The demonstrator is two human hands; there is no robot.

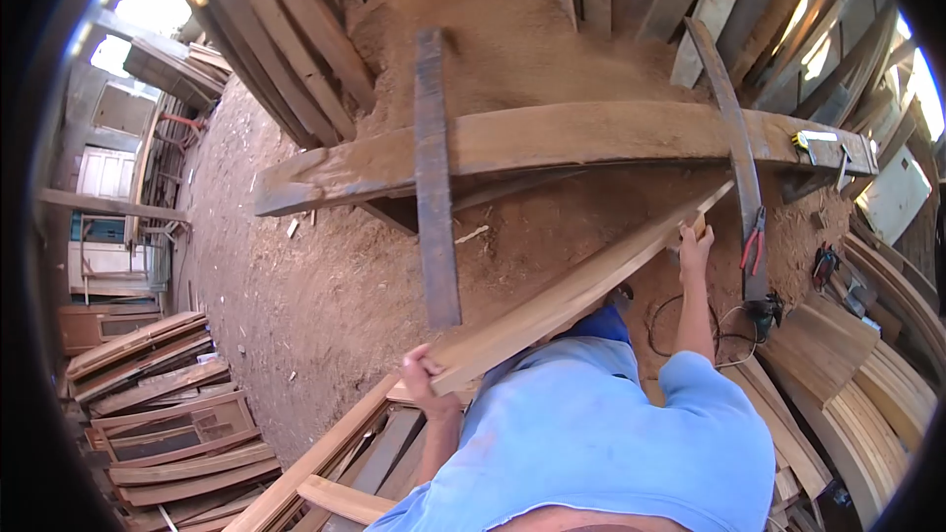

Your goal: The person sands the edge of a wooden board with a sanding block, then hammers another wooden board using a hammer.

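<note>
A long pale wooden board (562, 300) slants across the front of my body, its far end up to the right. My left hand (422, 374) is closed on its lower left end. Near the other end, my right hand (696, 241) grips the board's edge, with a small brown piece by the fingers that I cannot make out. Beyond the board lies a thick wooden beam (591, 133), crossed by a dark plank (434, 177) on the left and another dark plank (734, 138) on the right. Red-handled pliers (754, 241) rest on the right plank.
A yellow tape measure (803, 141) lies on the beam's right end. A dark power tool (764, 313) with a cable stands at the right plank's near end. Stacked boards (177, 424) fill the lower left; more timber (857, 374) lies at right. Planks (305, 49) lean at the back.
</note>
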